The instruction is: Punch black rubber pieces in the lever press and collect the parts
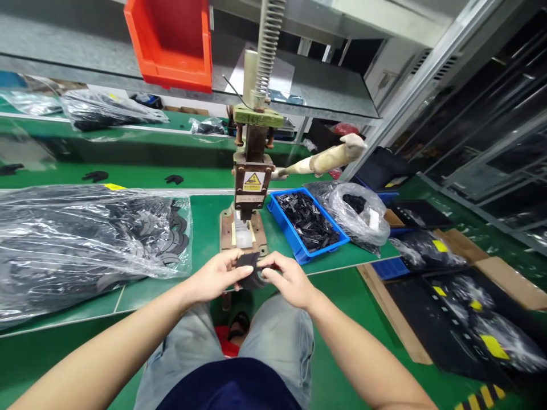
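Observation:
Just in front of the hand press [253, 188], my left hand [220, 274] grips a dark, curved flat piece [251, 272] between thumb and fingers. On the other side of that piece, my right hand [290, 280] has its thumb and forefinger bent against the edge; whether a smaller part sits in its fingertips is hidden. A pale translucent block [243, 236] lies on the press base under the ram. The press lever [327, 159] sticks out to the right, its grip wrapped in whitish material.
A blue tray [305, 225] of small black parts stands right of the press, beside a clear bag [359, 210]. To the left lies a large plastic bag [94, 245] of dark curved pieces. An orange bin [171, 45] hangs above. Cardboard and bagged parts lie far right.

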{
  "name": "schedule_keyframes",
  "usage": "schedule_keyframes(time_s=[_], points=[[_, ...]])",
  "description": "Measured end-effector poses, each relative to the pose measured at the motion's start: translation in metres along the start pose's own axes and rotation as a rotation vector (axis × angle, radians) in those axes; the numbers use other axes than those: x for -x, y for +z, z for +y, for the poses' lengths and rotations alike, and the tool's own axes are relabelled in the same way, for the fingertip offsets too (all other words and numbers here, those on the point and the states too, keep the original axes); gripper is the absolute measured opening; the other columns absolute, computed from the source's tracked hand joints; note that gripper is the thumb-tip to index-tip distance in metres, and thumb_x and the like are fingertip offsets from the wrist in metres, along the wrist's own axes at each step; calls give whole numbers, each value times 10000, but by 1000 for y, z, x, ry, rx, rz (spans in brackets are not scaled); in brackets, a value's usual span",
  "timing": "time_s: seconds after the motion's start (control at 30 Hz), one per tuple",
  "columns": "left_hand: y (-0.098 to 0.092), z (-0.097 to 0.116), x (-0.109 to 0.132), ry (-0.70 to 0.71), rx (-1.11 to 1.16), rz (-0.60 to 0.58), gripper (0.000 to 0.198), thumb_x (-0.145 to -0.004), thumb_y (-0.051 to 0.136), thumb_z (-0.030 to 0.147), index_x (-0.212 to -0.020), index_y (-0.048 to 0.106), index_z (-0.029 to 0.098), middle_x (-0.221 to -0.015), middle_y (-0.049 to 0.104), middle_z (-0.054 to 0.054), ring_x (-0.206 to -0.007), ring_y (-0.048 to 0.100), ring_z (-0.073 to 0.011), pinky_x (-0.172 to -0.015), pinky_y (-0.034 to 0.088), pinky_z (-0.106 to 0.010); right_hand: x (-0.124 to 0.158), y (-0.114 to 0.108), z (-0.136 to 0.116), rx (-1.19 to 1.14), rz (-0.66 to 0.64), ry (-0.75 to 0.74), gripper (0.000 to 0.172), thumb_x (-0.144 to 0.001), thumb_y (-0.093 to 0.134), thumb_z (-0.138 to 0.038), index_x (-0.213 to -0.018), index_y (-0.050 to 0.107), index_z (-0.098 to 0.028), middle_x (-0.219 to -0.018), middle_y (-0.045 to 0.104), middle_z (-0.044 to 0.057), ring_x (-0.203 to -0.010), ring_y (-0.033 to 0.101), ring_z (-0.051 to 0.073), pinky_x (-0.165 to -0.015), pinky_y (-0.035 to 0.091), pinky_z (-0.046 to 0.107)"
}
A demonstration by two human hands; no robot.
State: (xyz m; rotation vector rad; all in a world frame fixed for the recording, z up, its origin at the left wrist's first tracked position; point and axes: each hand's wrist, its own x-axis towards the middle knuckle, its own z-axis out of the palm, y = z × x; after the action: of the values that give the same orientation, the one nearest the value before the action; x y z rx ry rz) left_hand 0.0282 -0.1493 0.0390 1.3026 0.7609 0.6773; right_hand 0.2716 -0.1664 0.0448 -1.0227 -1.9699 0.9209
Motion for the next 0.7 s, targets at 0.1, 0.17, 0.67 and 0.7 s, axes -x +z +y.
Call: schedule_keyframes(time_s=[0.1, 0.17, 0.67, 0.7], points=[[-5, -17, -1, 10, -60, 6, 423, -939, 720, 617, -971, 620, 207, -829, 667, 2, -706, 605, -152, -646, 510, -277, -3, -12, -5, -68, -41, 206, 189, -1000, 644, -407, -1047, 711, -237, -935, 753, 20, -823, 694, 168, -770, 569, 321], [-12, -32, -3, 21, -180, 15, 408, -976, 667, 609, -947, 621, 205, -791, 666, 6, -691, 595, -149, -653, 474, -273, -12, -25, -5, -22, -53, 259, 194, -991, 638, -414, -1020, 704, -234, -920, 745, 20, -817, 686, 171, -761, 555, 321], [-32, -87, -1, 364, -923, 89, 244, -1074, 517, 332, -863, 602, 243, -804, 687, -34, -766, 668, -219, -722, 483, -346, -227, -180, 57, 906, 241, 356, 234, -991, 585, -258, -1047, 726, -80, -1129, 793, 140, -971, 714, 165, -946, 512, 285], [-31, -87, -1, 374, -924, 95, 242, -1069, 524, 326, -853, 596, 245, -795, 683, -32, -758, 669, -219, -714, 486, -346, -238, -188, 61, 933, 257, 350, 312, -1016, 542, -276, -1097, 719, -32, -1178, 780, 157, -1008, 713, 147, -972, 493, 272]])
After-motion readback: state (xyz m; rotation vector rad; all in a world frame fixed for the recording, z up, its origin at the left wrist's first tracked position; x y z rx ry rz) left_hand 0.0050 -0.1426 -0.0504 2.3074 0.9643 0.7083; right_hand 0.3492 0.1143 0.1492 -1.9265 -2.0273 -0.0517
